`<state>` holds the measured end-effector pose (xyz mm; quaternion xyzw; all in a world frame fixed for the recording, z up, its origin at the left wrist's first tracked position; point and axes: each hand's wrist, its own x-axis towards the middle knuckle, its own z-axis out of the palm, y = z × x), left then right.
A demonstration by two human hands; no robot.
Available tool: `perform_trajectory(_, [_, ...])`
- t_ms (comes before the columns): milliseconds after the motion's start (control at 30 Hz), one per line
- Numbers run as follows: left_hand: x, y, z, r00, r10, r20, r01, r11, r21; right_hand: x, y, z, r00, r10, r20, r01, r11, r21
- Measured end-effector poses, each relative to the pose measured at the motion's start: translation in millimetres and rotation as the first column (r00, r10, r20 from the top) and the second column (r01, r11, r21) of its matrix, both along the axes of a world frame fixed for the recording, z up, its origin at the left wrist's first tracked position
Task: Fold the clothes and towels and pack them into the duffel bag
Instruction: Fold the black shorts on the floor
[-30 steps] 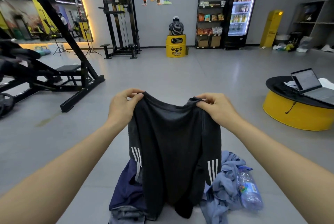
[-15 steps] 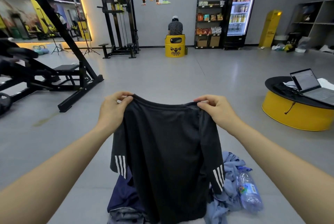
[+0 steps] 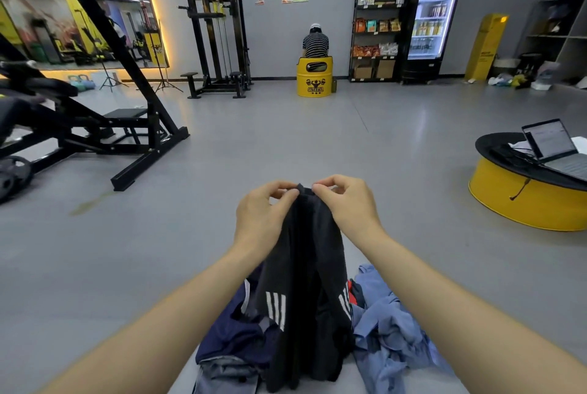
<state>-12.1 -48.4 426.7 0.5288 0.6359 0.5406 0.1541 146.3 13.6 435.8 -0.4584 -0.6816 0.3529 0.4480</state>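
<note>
1. Pinching with both hands, I am holding the black shirt (image 3: 305,266) at its top edge: the left hand (image 3: 263,218) and right hand (image 3: 346,209) are closed on the cloth, fingertips almost touching at one point.
2. I am letting the shirt hang straight down in front of me, doubled lengthwise, with its white-striped sleeves low on each side.
3. Its lower end is reaching the pile below: a navy garment (image 3: 235,333) at left, a light blue garment (image 3: 390,327) at right.
4. I am judging the fabric thin, light and limp; it drapes freely and probably slides, so a fingertip pinch on the seams at its top edge should suffice.
5. I am seeing no duffel bag in this view.
</note>
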Motion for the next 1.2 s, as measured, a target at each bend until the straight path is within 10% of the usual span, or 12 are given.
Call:
perform_trajectory(867, [27, -31, -28, 0.969, -0.128, 0.213, 0.136, 0.990, -0.022, -2, -26, -14, 0.979, 0.204, -0.015, -0.205, 0.975, -0.087])
perform_trajectory(1200, [-5, -21, -6, 0.927, -0.081, -0.367, 0.091, 0.996, 0.012, 3, -34, -14, 0.970, 0.244, -0.022, -0.243, 0.970, 0.026])
